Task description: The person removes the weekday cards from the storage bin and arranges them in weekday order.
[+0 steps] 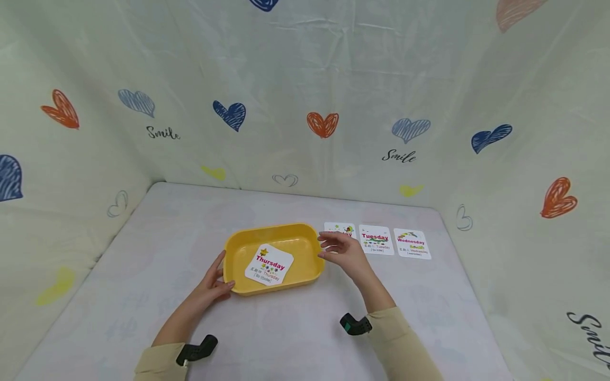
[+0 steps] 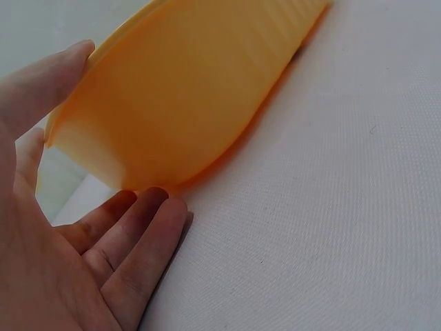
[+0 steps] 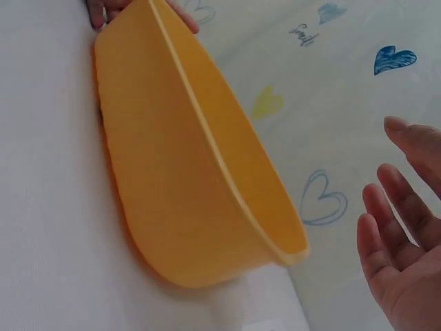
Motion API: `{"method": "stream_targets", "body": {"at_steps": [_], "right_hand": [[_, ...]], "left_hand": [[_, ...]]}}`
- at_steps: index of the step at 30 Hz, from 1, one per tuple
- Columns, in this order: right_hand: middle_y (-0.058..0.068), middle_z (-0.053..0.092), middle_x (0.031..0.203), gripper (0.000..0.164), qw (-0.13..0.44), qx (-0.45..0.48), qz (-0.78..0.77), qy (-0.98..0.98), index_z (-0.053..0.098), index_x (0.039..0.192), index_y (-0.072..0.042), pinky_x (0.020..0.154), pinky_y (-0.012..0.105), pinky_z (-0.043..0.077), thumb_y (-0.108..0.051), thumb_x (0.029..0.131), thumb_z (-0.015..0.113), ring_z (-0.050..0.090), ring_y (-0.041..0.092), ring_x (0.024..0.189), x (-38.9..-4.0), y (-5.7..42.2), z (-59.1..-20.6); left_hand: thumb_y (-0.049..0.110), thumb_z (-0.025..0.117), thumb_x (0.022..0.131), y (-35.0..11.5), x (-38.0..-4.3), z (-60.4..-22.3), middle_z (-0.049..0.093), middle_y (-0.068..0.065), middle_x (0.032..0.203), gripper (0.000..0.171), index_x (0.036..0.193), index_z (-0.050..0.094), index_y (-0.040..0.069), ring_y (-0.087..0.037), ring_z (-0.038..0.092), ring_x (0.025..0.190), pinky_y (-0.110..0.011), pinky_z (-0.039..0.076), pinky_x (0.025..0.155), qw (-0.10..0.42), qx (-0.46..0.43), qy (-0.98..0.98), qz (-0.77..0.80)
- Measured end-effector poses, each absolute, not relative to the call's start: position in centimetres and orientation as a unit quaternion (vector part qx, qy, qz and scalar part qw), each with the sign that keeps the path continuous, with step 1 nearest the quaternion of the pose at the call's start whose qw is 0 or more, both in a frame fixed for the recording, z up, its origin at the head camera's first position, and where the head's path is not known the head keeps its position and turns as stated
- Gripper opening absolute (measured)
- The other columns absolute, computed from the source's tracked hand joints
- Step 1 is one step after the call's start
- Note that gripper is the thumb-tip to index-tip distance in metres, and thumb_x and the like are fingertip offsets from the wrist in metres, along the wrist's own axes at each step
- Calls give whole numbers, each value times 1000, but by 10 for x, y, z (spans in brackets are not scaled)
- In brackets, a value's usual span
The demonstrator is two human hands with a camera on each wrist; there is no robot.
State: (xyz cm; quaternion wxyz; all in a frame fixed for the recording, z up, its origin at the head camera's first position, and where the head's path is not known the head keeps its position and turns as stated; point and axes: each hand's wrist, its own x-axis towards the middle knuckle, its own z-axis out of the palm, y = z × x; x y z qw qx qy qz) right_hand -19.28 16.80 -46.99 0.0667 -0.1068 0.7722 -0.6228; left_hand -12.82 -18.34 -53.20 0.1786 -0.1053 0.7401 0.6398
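Observation:
A yellow plastic tray (image 1: 305,260) sits on the white-covered table. Inside it, a little left of centre, lies a white card reading Thursday (image 1: 269,264), tilted. My left hand (image 1: 211,286) grips the tray's left end; in the left wrist view the thumb (image 2: 65,72) is on the rim while other fingertips meet the lower wall. Just beyond the tray's right end is my right hand (image 1: 344,254), fingers loosely bent and holding nothing. In the right wrist view, that hand (image 3: 406,255) is apart from the tray wall (image 3: 151,158).
To the right of the tray, cards stand in a row: one partly hidden behind my right hand (image 1: 339,227), then the Tuesday card (image 1: 376,248) and the Wednesday card (image 1: 412,252). A heart-printed curtain (image 1: 286,69) encloses the table (image 1: 281,338) at the back and sides.

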Motion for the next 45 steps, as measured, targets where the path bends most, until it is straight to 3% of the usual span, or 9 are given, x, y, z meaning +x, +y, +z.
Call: {"method": "stream_targets", "body": {"at_steps": [5, 14, 23, 32, 37, 45], "right_hand": [[19, 62, 121, 48, 108, -130, -612, 772, 60, 128, 0, 89, 29, 51, -2, 83, 76, 58, 38, 109, -200, 152, -471], [20, 59, 127, 47, 220, -157, -580, 768, 59, 130, 2, 89, 33, 52, -1, 85, 72, 59, 31, 112, -211, 127, -474], [8, 59, 127, 58, 274, -187, -498, 801, 56, 136, -6, 90, 31, 50, -3, 81, 77, 58, 24, 112, -222, 109, -480], [5, 55, 133, 57, 290, -187, -406, 846, 60, 133, -17, 101, 39, 42, -12, 80, 80, 52, 26, 117, -233, 94, -482], [6, 55, 132, 53, 293, -186, -395, 851, 63, 130, -17, 103, 41, 40, -13, 80, 80, 52, 27, 116, -239, 86, -485], [0, 57, 120, 50, 309, -190, -389, 847, 64, 126, -16, 103, 34, 39, -11, 79, 82, 49, 20, 112, -248, 78, -494]], "left_hand": [[13, 67, 92, -183, -128, -532, 35, -24, 139, 93, 158, 4, 30, -20, 56, 84, -29, 51, 76, 174, -101, 741, 641], [12, 67, 92, -184, -127, -532, 35, -23, 138, 92, 158, 5, 29, -20, 55, 84, -29, 51, 76, 171, -99, 737, 646], [11, 66, 92, -185, -128, -533, 36, -23, 137, 92, 158, 5, 29, -21, 56, 84, -29, 52, 76, 170, -89, 735, 651], [14, 67, 92, -184, -128, -533, 34, -24, 138, 93, 158, 2, 31, -21, 56, 85, -32, 52, 78, 176, -95, 739, 644], [14, 67, 92, -184, -128, -533, 34, -23, 140, 93, 158, 3, 32, -21, 56, 85, -31, 52, 78, 175, -98, 738, 645], [16, 69, 91, -184, -127, -532, 33, -24, 141, 95, 157, 3, 32, -20, 55, 85, -30, 52, 78, 174, -102, 742, 639]]}}
